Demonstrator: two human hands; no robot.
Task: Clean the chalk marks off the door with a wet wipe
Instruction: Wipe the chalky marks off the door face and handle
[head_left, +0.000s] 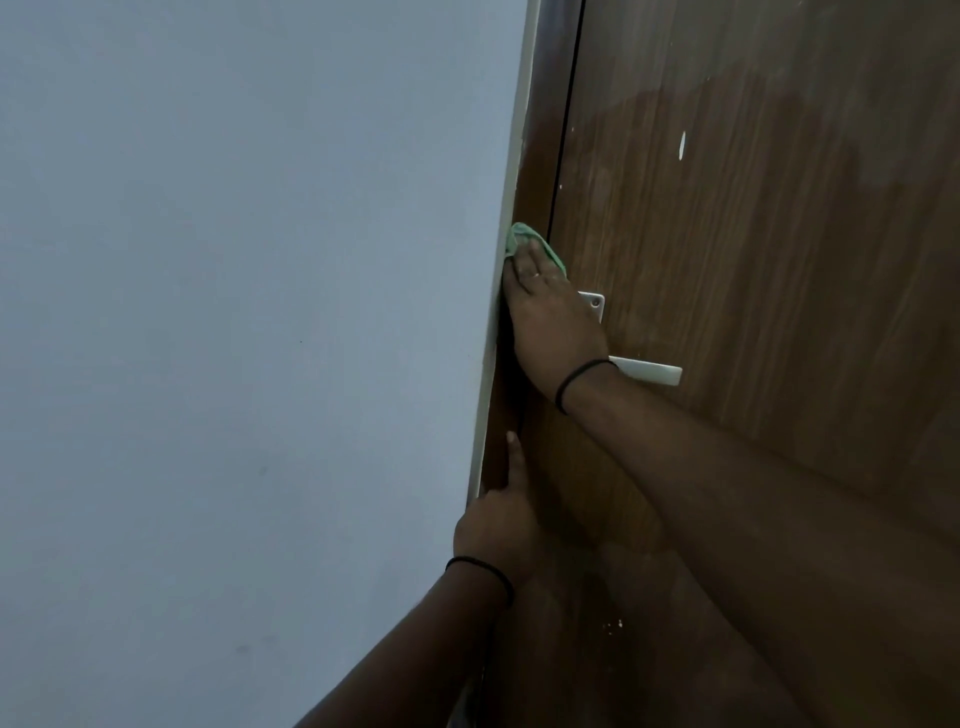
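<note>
Right hand is pressing the green wipe flat on the door frame, fingers straight, just above the white handle. Left hand is resting lower on the frame beside the wall, one finger straight and the rest hidden, so its grip can't be told. A white mark is showing on the door.

Grey-blue wall left; white edge trim; white lever handle, perhaps plastic.
</note>
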